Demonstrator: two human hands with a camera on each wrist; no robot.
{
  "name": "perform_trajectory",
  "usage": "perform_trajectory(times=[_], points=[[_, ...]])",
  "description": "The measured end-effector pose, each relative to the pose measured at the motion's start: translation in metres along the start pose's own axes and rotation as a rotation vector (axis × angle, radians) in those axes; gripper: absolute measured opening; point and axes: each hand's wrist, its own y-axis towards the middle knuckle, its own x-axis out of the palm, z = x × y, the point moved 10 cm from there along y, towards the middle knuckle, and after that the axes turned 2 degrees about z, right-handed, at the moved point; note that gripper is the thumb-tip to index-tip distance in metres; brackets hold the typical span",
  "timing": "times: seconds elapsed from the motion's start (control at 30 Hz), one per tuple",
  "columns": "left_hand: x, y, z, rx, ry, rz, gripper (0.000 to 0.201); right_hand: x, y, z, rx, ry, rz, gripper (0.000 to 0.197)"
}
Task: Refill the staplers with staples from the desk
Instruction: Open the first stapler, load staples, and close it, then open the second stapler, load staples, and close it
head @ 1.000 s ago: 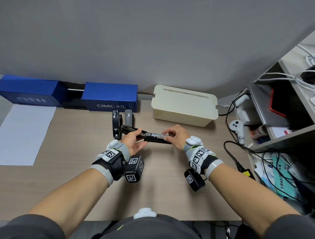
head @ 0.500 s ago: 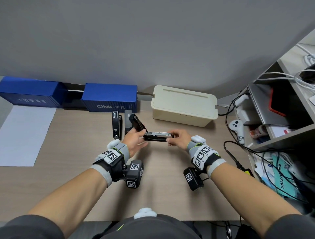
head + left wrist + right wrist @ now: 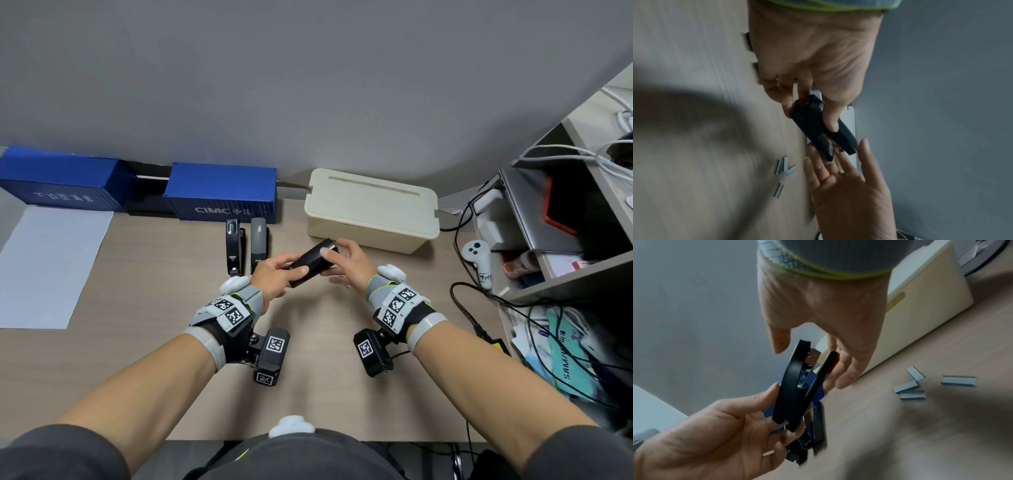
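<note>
My left hand (image 3: 274, 274) grips the rear of a black stapler (image 3: 310, 263), thumb on top and fingers underneath, holding it above the desk with its front tilted up and away. The stapler (image 3: 791, 394) has its cap folded down, a narrow gap still showing at the front. My right hand (image 3: 346, 263) has straight fingers around that front end, the thumb lying against the cap. Several silver staple strips (image 3: 910, 386) lie loose on the desk under the hands, also seen as staple strips (image 3: 785, 167). Two more black staplers (image 3: 233, 250) (image 3: 258, 245) lie side by side, closed, just left.
A cream lidded box (image 3: 373, 212) stands behind the hands. Blue container-shaped boxes (image 3: 222, 195) line the back wall to the left, with a white sheet (image 3: 51, 267) in front of them. A white controller (image 3: 478, 260), black cables (image 3: 472, 308) and a cluttered shelf fill the right.
The stapler was held level between both hands with its cap swung back and the magazine exposed. Now the cap is folded down and the stapler is lifted and tilted.
</note>
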Motion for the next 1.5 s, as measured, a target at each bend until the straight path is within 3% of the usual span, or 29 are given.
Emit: perform_trajectory(times=[0.13,0.43,0.57,0.67,0.77,0.87,0.97,1.07,1.17,1.37,1.5], points=[[0.003,0.000,-0.009,-0.045,0.009,-0.058,0.030,-0.001,0.011,0.002,-0.012,0.012,0.097,0.067],[-0.004,0.007,-0.032,-0.164,-0.049,-0.106,0.034,0.026,0.036,-0.004,-0.043,-0.092,0.061,0.059],[-0.018,0.017,-0.028,-0.171,-0.178,-0.032,0.030,0.052,0.046,0.004,0.045,-0.026,-0.019,0.061],[-0.027,0.026,-0.029,-0.158,-0.098,0.036,0.028,0.072,0.054,0.012,0.067,-0.154,-0.090,0.049],[-0.060,0.040,-0.020,-0.039,0.054,0.293,0.019,0.066,0.067,0.012,0.054,-0.310,-0.014,0.040],[-0.084,0.044,-0.001,0.034,0.223,0.455,0.037,0.061,0.080,0.021,0.107,-0.433,-0.010,0.034],[-0.084,0.054,0.014,0.080,0.274,0.440,0.054,0.057,0.101,0.040,0.154,-0.570,0.008,0.040],[-0.077,0.072,0.012,0.015,0.310,0.402,0.068,0.058,0.117,0.042,0.151,-0.651,0.029,0.054],[-0.070,0.088,0.004,-0.068,0.303,0.376,0.077,0.058,0.111,0.026,0.125,-0.721,0.046,0.043],[-0.069,0.105,-0.004,-0.118,0.364,0.449,0.079,0.051,0.114,0.026,0.071,-0.732,0.091,0.048],[-0.074,0.102,-0.004,-0.093,0.371,0.487,0.068,0.046,0.115,0.035,0.072,-0.719,0.094,0.059]])
